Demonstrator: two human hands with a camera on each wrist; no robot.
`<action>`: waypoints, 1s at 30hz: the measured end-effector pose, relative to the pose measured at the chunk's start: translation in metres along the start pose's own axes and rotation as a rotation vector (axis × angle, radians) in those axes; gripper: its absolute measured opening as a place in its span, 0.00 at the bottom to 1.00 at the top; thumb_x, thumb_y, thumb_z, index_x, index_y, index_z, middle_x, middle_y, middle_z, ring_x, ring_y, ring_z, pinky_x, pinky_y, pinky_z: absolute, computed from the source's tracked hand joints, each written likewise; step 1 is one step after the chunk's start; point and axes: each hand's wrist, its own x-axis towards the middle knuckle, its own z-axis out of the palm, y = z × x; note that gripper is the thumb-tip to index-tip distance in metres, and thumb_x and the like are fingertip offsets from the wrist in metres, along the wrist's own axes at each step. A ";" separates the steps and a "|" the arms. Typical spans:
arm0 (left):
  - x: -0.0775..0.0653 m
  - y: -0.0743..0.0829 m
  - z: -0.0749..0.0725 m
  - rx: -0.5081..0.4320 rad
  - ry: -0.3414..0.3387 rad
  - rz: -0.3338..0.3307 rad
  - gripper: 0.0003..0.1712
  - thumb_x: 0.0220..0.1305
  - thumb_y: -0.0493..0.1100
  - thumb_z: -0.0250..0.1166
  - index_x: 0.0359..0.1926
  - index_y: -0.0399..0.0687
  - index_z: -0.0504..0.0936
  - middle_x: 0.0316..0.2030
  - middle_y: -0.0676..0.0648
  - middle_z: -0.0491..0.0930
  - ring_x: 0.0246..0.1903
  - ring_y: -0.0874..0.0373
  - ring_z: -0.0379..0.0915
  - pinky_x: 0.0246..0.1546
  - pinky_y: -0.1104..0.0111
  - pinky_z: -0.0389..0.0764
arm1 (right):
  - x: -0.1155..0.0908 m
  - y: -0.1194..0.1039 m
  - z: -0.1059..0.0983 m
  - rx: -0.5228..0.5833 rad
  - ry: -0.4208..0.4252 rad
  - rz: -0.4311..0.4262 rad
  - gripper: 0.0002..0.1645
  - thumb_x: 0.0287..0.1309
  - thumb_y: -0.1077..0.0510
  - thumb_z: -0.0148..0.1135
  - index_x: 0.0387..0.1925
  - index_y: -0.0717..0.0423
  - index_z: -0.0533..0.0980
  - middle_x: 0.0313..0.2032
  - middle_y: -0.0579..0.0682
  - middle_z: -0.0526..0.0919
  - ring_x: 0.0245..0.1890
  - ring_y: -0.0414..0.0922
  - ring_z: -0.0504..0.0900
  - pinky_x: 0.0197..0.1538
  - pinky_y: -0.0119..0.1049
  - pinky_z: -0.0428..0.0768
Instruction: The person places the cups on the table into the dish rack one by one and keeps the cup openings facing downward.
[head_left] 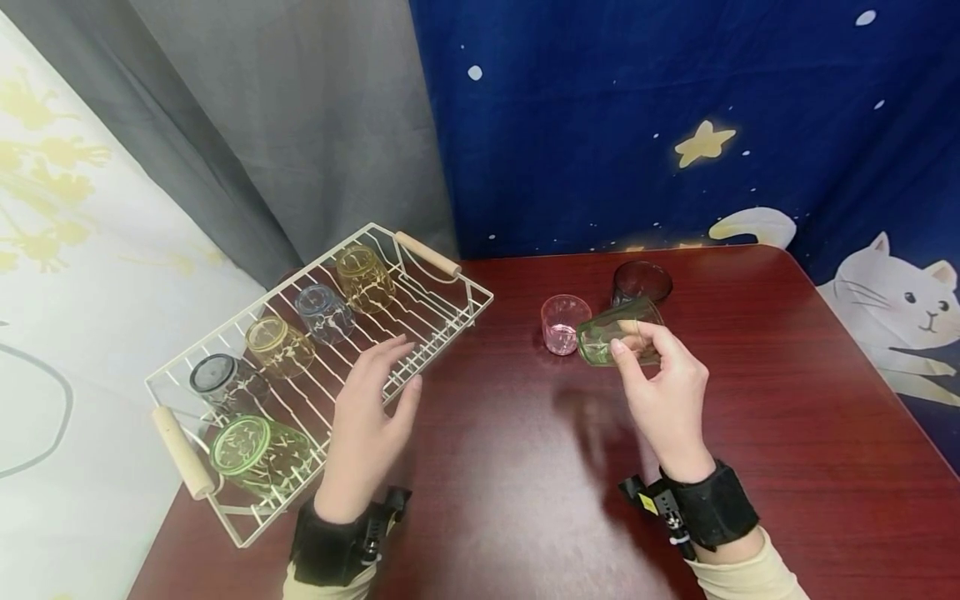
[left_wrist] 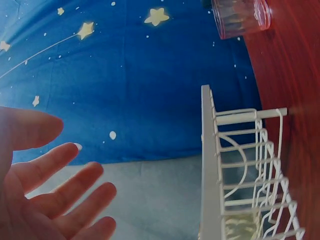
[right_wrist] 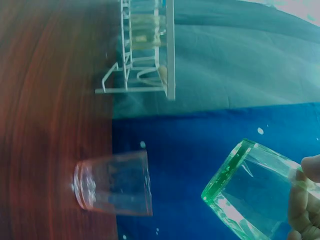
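Between thumb and fingers, my right hand (head_left: pixel 671 396) pinches a clear green drinking glass (head_left: pixel 600 340), which tilts sideways above the table. In the right wrist view its thick green base (right_wrist: pixel 227 172) points away from the hand. Just left of it a pink glass (head_left: pixel 564 321) stands upright on the table, and a dark glass (head_left: pixel 630 279) is behind, partly covered by the green one. My left hand (head_left: pixel 367 429) holds nothing; its fingers are spread loosely beside the front edge of a white wire rack (head_left: pixel 427 254), as the left wrist view also shows.
Along the rack stand several upturned glasses: a green one (head_left: pixel 262 454), a grey one (head_left: pixel 225 383), an amber one (head_left: pixel 279 348), a blue one (head_left: pixel 324 314) and another amber one (head_left: pixel 365 279). Curtains (head_left: pixel 570 125) hang behind the dark red table (head_left: pixel 487 500).
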 end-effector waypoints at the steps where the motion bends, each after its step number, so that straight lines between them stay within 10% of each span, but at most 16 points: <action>1: 0.000 0.000 0.001 -0.006 -0.002 0.002 0.21 0.63 0.39 0.63 0.58 0.45 0.77 0.60 0.46 0.76 0.62 0.52 0.71 0.64 0.57 0.71 | -0.001 -0.001 0.001 0.007 -0.003 0.004 0.13 0.54 0.65 0.67 0.44 0.58 0.82 0.27 0.54 0.84 0.31 0.17 0.71 0.32 0.13 0.67; 12: 0.000 0.004 0.019 -0.132 -0.027 0.020 0.23 0.63 0.38 0.63 0.60 0.47 0.76 0.57 0.47 0.79 0.59 0.55 0.74 0.62 0.60 0.75 | -0.015 -0.013 0.010 0.186 -0.031 0.157 0.12 0.56 0.65 0.66 0.43 0.57 0.82 0.28 0.25 0.79 0.30 0.25 0.77 0.36 0.20 0.73; 30: -0.005 0.012 0.045 -0.310 -0.076 0.037 0.23 0.65 0.38 0.62 0.61 0.46 0.74 0.57 0.49 0.79 0.61 0.57 0.72 0.65 0.60 0.71 | -0.037 -0.032 0.026 0.445 -0.103 0.269 0.10 0.57 0.68 0.64 0.42 0.64 0.78 0.31 0.33 0.81 0.32 0.30 0.79 0.36 0.21 0.75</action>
